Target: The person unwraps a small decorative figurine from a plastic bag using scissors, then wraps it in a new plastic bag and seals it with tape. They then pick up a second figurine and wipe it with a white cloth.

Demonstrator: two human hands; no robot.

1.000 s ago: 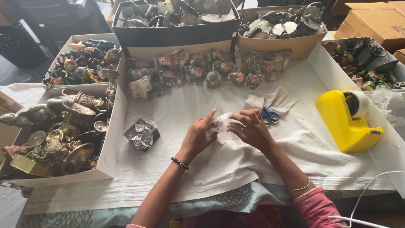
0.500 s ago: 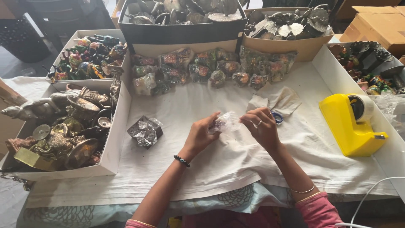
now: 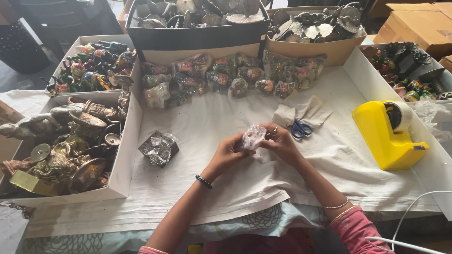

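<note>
While both hands met over white cloth (image 3: pixel 226 183), left hand (image 3: pixel 227 153) and right hand (image 3: pixel 281 143) gripped small plastic-wrapped piece (image 3: pixel 253 137) between fingertips, above table centre. Step seemed wrapping, midway. Next move probably called for sealing; yellow tape dispenser (image 3: pixel 386 136) stood near right, blue scissors (image 3: pixel 300 129) just beside.

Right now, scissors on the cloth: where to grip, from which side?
Take the scissors by the blue handle loops, from above on the near side. The loops lie flat and exposed on the cloth; the blades look tucked under the tissue.
</note>
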